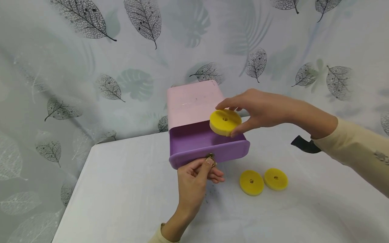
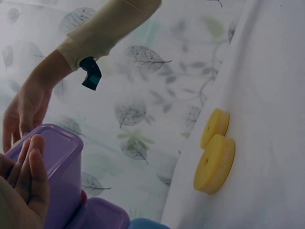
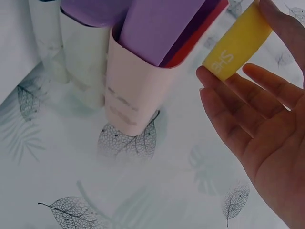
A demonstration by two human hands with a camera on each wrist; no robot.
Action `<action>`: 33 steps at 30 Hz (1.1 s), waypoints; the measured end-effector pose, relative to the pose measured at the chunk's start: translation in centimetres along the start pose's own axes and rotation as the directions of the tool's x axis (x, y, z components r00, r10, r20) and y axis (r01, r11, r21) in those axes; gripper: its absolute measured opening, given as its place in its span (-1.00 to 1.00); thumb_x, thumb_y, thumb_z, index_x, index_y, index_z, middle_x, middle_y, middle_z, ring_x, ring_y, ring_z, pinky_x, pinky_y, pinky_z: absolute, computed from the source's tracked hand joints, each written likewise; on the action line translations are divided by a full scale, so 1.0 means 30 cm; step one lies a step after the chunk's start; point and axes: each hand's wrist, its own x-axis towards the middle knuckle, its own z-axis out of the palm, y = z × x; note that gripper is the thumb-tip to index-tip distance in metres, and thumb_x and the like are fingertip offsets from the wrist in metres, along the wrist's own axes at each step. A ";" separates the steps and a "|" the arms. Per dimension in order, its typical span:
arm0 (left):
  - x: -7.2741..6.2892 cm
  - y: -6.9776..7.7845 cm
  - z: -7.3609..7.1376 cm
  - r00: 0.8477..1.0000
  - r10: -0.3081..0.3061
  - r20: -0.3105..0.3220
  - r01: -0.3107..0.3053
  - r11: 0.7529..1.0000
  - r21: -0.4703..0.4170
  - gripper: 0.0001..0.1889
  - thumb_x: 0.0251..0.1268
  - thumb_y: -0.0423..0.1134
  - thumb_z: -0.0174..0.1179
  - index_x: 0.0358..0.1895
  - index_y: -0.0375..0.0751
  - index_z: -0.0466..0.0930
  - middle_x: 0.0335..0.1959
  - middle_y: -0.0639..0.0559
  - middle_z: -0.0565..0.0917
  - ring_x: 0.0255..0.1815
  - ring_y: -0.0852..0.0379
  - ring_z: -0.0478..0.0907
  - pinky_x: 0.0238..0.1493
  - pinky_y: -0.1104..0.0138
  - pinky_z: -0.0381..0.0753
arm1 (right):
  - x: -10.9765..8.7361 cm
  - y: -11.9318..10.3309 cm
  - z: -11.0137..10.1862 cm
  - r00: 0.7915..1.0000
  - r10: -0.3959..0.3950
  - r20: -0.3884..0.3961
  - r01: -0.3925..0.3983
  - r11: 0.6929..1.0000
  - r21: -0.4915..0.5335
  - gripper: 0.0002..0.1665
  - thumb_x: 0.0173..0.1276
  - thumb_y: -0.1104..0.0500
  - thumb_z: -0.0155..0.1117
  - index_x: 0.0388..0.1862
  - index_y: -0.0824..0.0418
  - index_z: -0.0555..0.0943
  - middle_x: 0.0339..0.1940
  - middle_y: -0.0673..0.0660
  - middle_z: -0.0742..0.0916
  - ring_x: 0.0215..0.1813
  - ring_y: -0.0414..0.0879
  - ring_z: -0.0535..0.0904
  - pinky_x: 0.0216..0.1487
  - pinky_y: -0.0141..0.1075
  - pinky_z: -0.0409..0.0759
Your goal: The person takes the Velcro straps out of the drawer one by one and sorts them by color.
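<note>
A pink drawer box stands at the back of the table, its purple drawer pulled out toward me. My left hand pinches the small ring pull on the drawer front between thumb and finger, the other fingers extended below. Above the drawer's right part, my right hand grips a thick yellow disc by its edge, thumb at the near side and fingers at the far side. The disc has a small centre hole. White letters show on its rim in the right wrist view.
Two more yellow discs, one nearer the drawer and one farther right, lie side by side on the white table. A leaf-patterned sheet hangs behind. Another purple drawer front and a blue one appear in the left wrist view.
</note>
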 end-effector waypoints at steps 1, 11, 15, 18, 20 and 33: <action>0.000 -0.001 0.000 1.000 0.002 -0.001 -0.002 1.000 0.001 -0.71 0.61 -0.24 0.17 -0.26 -0.40 0.74 -0.47 -0.21 0.76 -0.54 -0.19 0.75 -0.39 0.02 0.80 | -0.004 0.002 0.000 1.000 0.002 -0.002 -0.002 1.000 -0.001 -0.21 0.21 -0.04 0.66 0.36 0.14 0.57 0.11 -0.12 0.72 0.01 -0.20 0.63 0.13 -0.04 0.69; -0.001 -0.003 0.004 1.000 0.004 0.000 -0.004 1.000 0.005 -0.71 0.60 -0.26 0.17 -0.28 -0.39 0.74 -0.48 -0.21 0.76 -0.54 -0.20 0.74 -0.41 0.04 0.80 | -0.057 0.016 -0.009 0.999 0.036 -0.040 -0.037 0.999 -0.023 -0.20 0.20 -0.08 0.66 0.37 0.11 0.57 0.10 -0.12 0.73 -0.01 -0.19 0.63 0.09 -0.01 0.71; 0.000 -0.002 0.004 1.000 0.007 -0.001 -0.007 1.000 0.003 -0.71 0.60 -0.26 0.17 -0.28 -0.39 0.73 -0.48 -0.21 0.76 -0.54 -0.20 0.74 -0.41 0.04 0.80 | -0.076 0.019 -0.013 0.997 0.044 -0.056 -0.045 0.999 -0.024 -0.19 0.20 -0.08 0.67 0.37 0.12 0.58 0.12 -0.11 0.73 0.01 -0.16 0.64 0.09 0.01 0.71; 0.001 -0.004 0.004 1.000 0.013 -0.002 -0.013 1.000 0.002 -0.72 0.60 -0.27 0.17 -0.29 -0.40 0.73 -0.48 -0.21 0.76 -0.55 -0.19 0.74 -0.42 0.04 0.80 | -0.094 0.022 -0.017 0.997 0.043 -0.069 -0.044 0.999 -0.021 -0.20 0.20 -0.07 0.67 0.37 0.12 0.58 0.12 -0.11 0.73 0.02 -0.15 0.65 0.09 0.02 0.71; 0.003 -0.005 0.004 1.000 0.018 -0.002 -0.018 1.000 0.002 -0.72 0.60 -0.28 0.17 -0.29 -0.40 0.73 -0.48 -0.21 0.76 -0.55 -0.19 0.74 -0.42 0.05 0.80 | -0.106 0.026 -0.022 0.996 0.042 -0.078 -0.044 0.999 -0.024 -0.21 0.19 -0.05 0.67 0.37 0.10 0.59 0.12 -0.11 0.73 0.02 -0.16 0.65 0.09 0.02 0.71; 0.014 -0.007 0.004 0.999 0.035 -0.001 -0.035 0.999 0.025 -0.72 0.60 -0.27 0.16 -0.28 -0.39 0.73 -0.48 -0.19 0.76 -0.55 -0.18 0.74 -0.44 0.07 0.79 | -0.205 0.051 -0.032 0.992 0.067 -0.104 -0.076 0.993 -0.088 -0.15 0.15 -0.13 0.68 0.37 0.09 0.58 0.04 -0.18 0.73 -0.06 -0.23 0.61 -0.10 -0.13 0.72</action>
